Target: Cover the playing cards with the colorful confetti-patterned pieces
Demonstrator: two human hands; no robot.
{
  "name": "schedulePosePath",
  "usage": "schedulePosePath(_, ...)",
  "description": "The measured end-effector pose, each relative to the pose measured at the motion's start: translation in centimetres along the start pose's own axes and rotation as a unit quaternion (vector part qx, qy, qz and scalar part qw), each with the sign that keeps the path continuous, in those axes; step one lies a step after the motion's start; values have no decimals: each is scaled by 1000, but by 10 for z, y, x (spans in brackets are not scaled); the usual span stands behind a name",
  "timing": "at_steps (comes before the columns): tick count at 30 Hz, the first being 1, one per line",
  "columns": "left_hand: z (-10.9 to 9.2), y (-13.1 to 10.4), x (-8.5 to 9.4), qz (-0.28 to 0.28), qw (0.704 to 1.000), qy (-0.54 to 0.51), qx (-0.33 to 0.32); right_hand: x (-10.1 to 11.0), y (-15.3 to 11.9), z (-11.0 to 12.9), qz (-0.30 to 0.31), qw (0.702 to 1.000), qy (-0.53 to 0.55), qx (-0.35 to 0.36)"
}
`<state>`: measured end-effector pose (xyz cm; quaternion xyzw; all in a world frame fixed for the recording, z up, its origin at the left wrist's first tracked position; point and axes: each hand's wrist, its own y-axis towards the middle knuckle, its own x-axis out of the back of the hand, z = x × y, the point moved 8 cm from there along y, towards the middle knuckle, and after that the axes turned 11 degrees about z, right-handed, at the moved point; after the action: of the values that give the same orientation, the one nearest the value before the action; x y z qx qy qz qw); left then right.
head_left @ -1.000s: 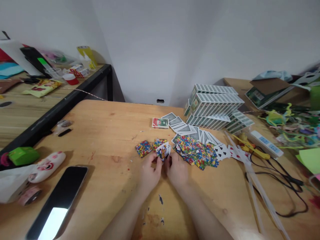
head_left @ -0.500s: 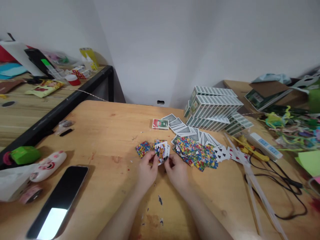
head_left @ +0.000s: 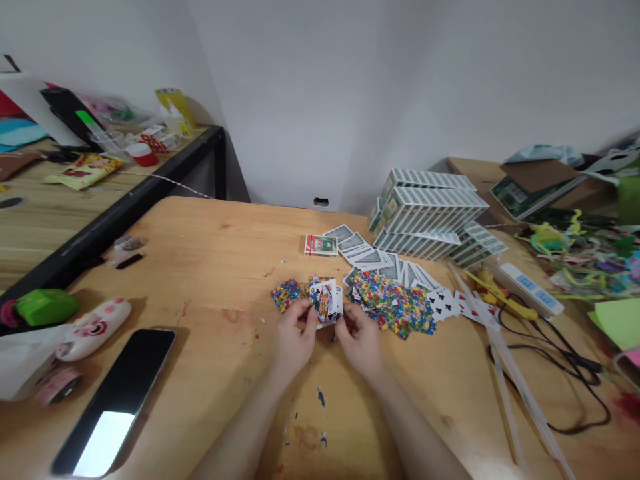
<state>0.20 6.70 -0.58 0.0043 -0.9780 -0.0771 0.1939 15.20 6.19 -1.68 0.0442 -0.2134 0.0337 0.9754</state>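
Observation:
A few playing cards [head_left: 326, 301] are held up face towards me, the front one a queen of clubs, with another club card's edge showing at the right. My left hand [head_left: 296, 337] pinches them at the left edge between thumb and finger. At their lower right corner, the fingertips of my right hand [head_left: 361, 339] are closed on the cards too. Behind my hands lies a small group of colourful patterned cards [head_left: 287, 293]. A larger overlapping pile of the same colourful cards [head_left: 393, 303] spreads just right of my right hand.
Grey-backed cards [head_left: 370, 257] fan out behind the pile, beside a card box [head_left: 321, 245]. Striped boxes [head_left: 433, 207] are stacked at the back right. A phone [head_left: 115, 400] lies at left; a power strip [head_left: 531, 290], cables and clear strips [head_left: 515, 373] lie at right.
The right hand has shifted slightly to the right, still at the cards' lower right corner. The cards are spread a little wider. The head view has moved very slightly.

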Motion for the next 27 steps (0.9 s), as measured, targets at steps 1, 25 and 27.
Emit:
schedulePosePath(1,0,0,-1,5,1000,-2,0,-1,0,-2,6,1000,11,-6)
schedulePosePath(25,-16,-5,-21,123,979,153,-58,4,6,-4,0,994,107,-4)
schedulePosePath(27,-20,-8,-22,121,974,175,-77,7,5,-4,-10,996,89,-11)
